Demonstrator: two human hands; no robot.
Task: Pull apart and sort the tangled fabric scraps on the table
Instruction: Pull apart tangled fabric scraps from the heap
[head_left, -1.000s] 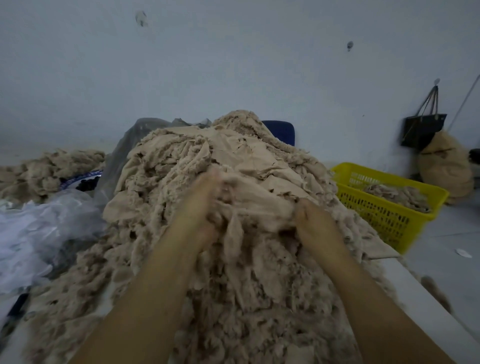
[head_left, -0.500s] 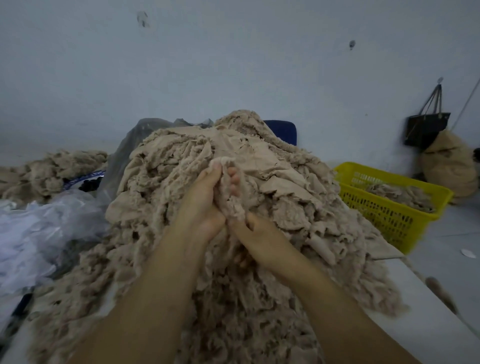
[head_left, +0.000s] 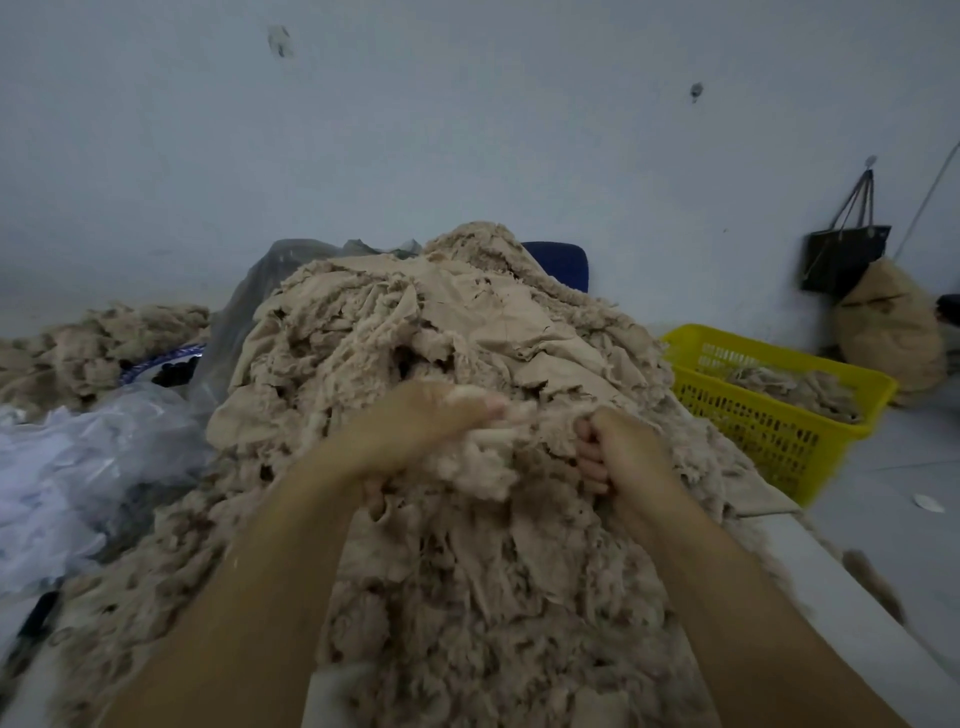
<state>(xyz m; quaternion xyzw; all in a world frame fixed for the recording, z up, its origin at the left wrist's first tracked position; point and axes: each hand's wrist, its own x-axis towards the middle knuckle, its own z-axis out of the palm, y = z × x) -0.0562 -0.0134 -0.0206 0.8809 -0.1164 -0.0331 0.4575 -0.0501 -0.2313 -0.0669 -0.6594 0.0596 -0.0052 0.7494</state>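
A tall heap of tangled beige fabric scraps (head_left: 441, 332) covers the white table (head_left: 841, 587) in front of me. Both my hands are dug into its near face. My left hand (head_left: 421, 431) grips a bunch of scraps, its fingertips blurred. My right hand (head_left: 623, 447) is curled into a fist round a clump of scraps just to the right of the left. A wad of beige scraps (head_left: 493, 462) bulges between the two hands.
A yellow plastic basket (head_left: 769, 415) holding some scraps stands on the floor to the right. Clear plastic bags (head_left: 78, 467) and another beige scrap pile (head_left: 88, 343) lie at the left. A black bag (head_left: 841, 254) hangs on the wall above a stuffed beige sack (head_left: 888, 327).
My hands have dropped from the raised strip and moved apart; the right hand has swung to the right, and both now clutch fabric lower on the heap.
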